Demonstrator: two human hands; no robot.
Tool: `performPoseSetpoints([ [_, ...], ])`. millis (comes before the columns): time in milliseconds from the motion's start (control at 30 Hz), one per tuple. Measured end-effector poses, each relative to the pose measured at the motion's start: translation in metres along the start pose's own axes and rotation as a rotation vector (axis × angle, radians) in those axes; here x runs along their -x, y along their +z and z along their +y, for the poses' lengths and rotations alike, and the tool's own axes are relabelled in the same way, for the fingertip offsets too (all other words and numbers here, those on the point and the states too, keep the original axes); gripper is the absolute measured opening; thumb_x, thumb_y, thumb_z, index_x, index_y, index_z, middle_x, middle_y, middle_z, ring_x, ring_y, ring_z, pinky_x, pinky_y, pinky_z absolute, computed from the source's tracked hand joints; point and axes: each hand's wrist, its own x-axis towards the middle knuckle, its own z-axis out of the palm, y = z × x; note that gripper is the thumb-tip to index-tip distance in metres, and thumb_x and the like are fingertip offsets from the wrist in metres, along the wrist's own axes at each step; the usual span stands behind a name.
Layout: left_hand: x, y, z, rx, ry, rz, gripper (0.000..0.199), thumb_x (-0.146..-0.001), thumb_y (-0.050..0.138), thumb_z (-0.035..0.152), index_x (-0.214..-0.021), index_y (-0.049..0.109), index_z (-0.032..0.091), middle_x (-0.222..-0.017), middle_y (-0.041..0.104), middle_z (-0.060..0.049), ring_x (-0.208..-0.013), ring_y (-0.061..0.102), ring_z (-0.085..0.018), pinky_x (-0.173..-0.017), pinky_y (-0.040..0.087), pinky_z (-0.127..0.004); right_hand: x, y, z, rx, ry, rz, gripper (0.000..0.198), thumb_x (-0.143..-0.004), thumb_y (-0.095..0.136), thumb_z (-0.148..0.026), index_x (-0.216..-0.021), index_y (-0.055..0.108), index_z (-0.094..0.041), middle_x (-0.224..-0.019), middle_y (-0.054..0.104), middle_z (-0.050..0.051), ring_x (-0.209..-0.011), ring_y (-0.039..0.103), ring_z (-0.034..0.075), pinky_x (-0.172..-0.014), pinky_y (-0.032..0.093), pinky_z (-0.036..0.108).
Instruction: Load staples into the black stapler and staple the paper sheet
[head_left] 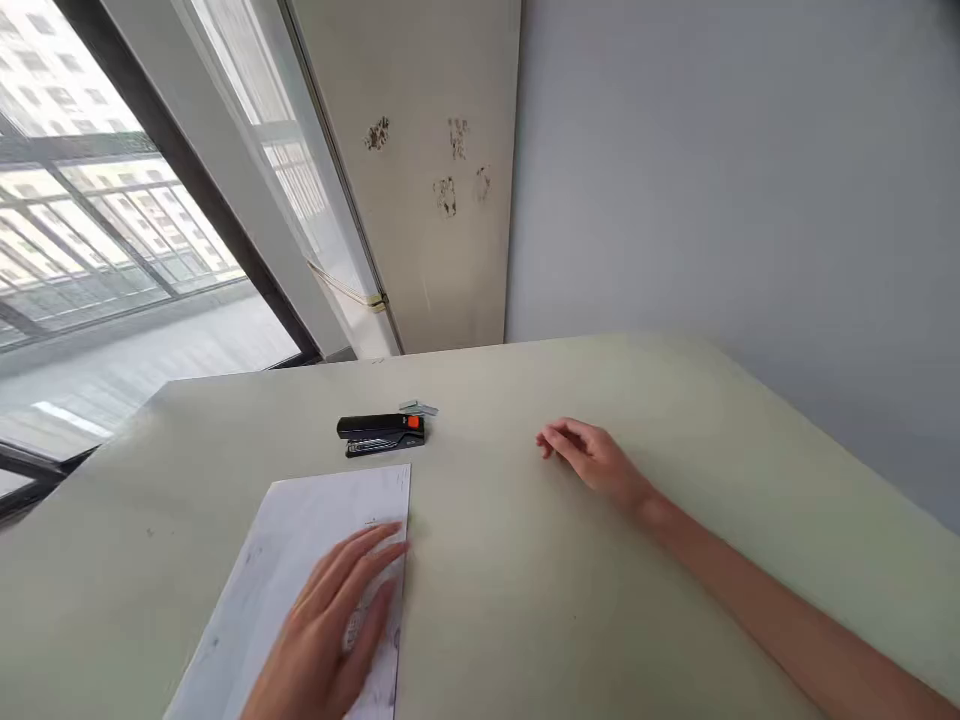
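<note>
My left hand (334, 615) lies on white paper (289, 560) with faint print, its fingers stretched toward the sheet's right edge. Whether this is one sheet or a stack I cannot tell. To the right, my right hand (589, 458) rests on the table with its fingers loosely curled in, and no object shows in it. Beyond the paper's far edge lies a black stapler (381, 433) with an orange button, apart from both hands. Just behind it sit a few small strips of staples (418, 407).
The pale green table (495, 600) fills the foreground. Its far edge is close to a cream panel (442, 260) with dark marks and a grey-blue wall (720, 180). At the left stands a dark-framed window (180, 190) with railings outside.
</note>
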Motion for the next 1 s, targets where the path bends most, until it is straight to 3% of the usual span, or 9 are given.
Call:
performPoseSetpoints([
  [167,-0.065,0.041,0.03,0.056,0.077,-0.004,0.026,-0.107,0.049,0.023,-0.131,0.057,0.026,-0.129,0.067,-0.006,-0.115,0.066,-0.023,-0.096,0.053,-0.038,0.043,-0.017,0.007,0.07,-0.018,-0.017,0.036,-0.104,0.053,-0.056,-0.095,0.069,-0.024,-0.097,0.074,0.004,-0.096,0.068,0.022,-0.086,0.051,0.032],
  [333,-0.105,0.068,0.033,0.061,0.068,-0.021,0.015,-0.107,0.047,0.024,-0.114,0.06,0.023,-0.108,0.069,-0.006,-0.095,0.068,-0.023,-0.083,0.054,-0.037,0.047,-0.016,0.005,0.201,-0.062,-0.019,0.032,-0.106,0.051,-0.048,-0.093,0.069,-0.026,-0.094,0.073,0.003,-0.088,0.066,0.02,-0.068,0.046,0.029],
  [467,-0.112,0.077,0.027,0.093,0.052,-0.013,0.013,-0.106,0.046,0.022,-0.104,0.058,0.023,-0.095,0.067,-0.003,-0.08,0.066,-0.019,-0.074,0.05,-0.033,0.047,-0.015,0.002,0.223,-0.071,-0.033,0.03,-0.108,0.049,-0.045,-0.094,0.068,-0.026,-0.094,0.072,0.003,-0.087,0.064,0.021,-0.061,0.042,0.029],
  [667,-0.11,0.078,0.024,0.157,0.028,-0.017,0.012,-0.105,0.047,0.022,-0.103,0.059,0.024,-0.086,0.064,-0.002,-0.078,0.062,-0.019,-0.072,0.045,-0.032,0.049,-0.014,0.001,0.25,-0.122,-0.054,0.029,-0.109,0.047,-0.04,-0.092,0.065,-0.026,-0.091,0.069,0.002,-0.078,0.058,0.018,-0.067,0.045,0.03],
  [1000,-0.111,0.079,0.022,0.191,0.004,-0.017,0.011,-0.105,0.049,0.023,-0.104,0.06,0.024,-0.081,0.061,0.0,-0.074,0.058,-0.018,-0.071,0.044,-0.031,0.049,-0.013,-0.001,0.286,-0.103,-0.074,0.028,-0.109,0.047,-0.041,-0.095,0.067,-0.026,-0.098,0.071,0.004,-0.085,0.063,0.02,-0.057,0.042,0.028],
])
